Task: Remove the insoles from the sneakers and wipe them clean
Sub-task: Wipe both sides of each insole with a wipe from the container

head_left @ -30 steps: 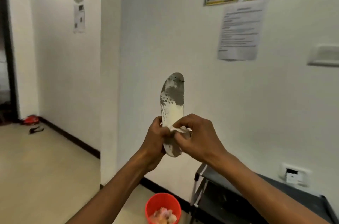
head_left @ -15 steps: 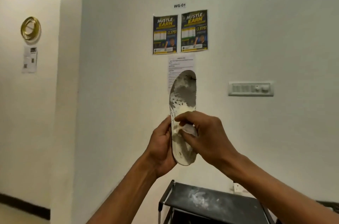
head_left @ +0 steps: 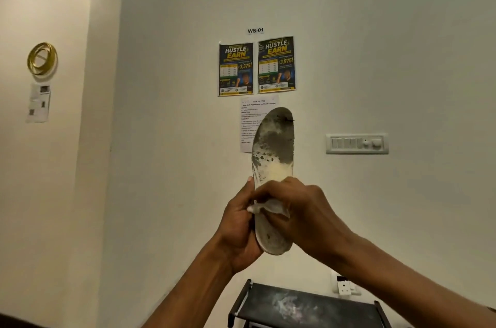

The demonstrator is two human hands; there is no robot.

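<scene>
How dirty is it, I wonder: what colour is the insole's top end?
Blotchy dark grey over off-white on the insole, head view.

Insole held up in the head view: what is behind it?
Behind the insole, a printed sheet on the wall shows; the insole covers its lower right part. The left hand holds the insole from behind, its fingers hidden.

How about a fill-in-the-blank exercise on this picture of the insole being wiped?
1. The left hand grips the insole by its ____ half.
2. The right hand presses a ____ wipe against it.
3. The label above the two posters reads ____.
4. Below the hands stands a ____ rack.
Missing words: lower; white; WS-01; black.
</scene>
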